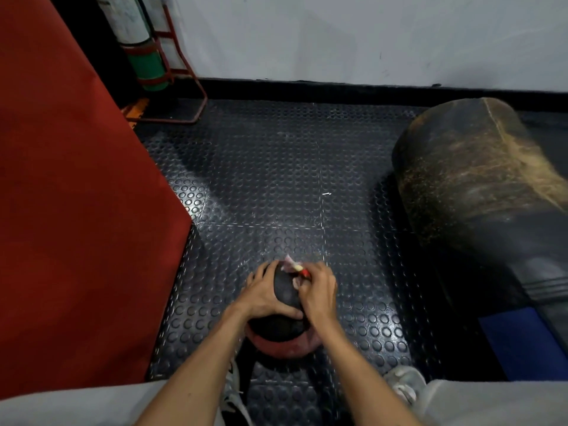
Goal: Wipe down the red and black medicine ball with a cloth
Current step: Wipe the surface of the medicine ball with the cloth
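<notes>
The red and black medicine ball (284, 330) sits on the studded black floor between my feet, black on top and red along its near lower side. My left hand (266, 295) lies over the ball's left top, fingers curved round it. My right hand (318, 292) presses a pale pinkish cloth (292, 267) with a red bit against the ball's upper right. Most of the cloth is hidden under that hand.
A tall red padded mat (76, 210) leans at the left. A worn black punching bag (479, 192) lies on the floor at the right. A green cylinder in a red stand (147, 66) is at the back left by the white wall. My shoes (402, 382) flank the ball.
</notes>
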Action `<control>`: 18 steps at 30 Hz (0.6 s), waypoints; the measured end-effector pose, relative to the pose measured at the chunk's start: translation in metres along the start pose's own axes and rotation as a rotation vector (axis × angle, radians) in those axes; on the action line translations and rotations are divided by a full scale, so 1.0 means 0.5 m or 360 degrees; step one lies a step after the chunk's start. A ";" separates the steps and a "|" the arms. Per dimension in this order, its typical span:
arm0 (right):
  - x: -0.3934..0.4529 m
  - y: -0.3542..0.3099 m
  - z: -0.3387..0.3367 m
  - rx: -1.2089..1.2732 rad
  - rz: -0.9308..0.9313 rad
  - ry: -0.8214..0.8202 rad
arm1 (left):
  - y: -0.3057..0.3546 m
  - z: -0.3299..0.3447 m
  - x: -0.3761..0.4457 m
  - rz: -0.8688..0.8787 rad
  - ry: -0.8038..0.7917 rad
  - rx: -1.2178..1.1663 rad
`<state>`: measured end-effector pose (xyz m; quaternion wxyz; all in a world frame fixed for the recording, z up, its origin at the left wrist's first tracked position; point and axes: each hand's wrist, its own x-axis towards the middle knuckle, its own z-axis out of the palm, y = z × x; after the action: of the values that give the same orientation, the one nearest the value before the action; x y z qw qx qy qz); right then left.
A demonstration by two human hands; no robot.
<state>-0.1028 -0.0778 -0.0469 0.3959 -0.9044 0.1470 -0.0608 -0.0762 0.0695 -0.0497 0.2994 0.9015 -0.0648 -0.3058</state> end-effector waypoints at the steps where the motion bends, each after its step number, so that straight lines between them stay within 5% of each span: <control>1: -0.039 0.007 -0.006 0.0051 -0.0033 0.0038 | 0.001 -0.010 0.004 0.0001 -0.0044 -0.0009; 8: 0.025 -0.011 -0.020 0.0054 0.0107 0.0026 | 0.006 0.011 -0.010 0.0016 0.0025 0.0033; 13: -0.140 0.004 -0.007 0.0237 -0.0006 0.0133 | -0.028 -0.001 -0.004 -0.0056 -0.0005 -0.0040; 18: 0.014 -0.005 0.001 0.0115 0.0135 -0.0012 | -0.007 0.035 -0.023 -0.0180 0.0171 -0.0136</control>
<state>-0.0953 -0.0782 -0.0455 0.4311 -0.8827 0.1813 -0.0458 -0.0959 0.0669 -0.0569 0.3229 0.9052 0.0155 -0.2759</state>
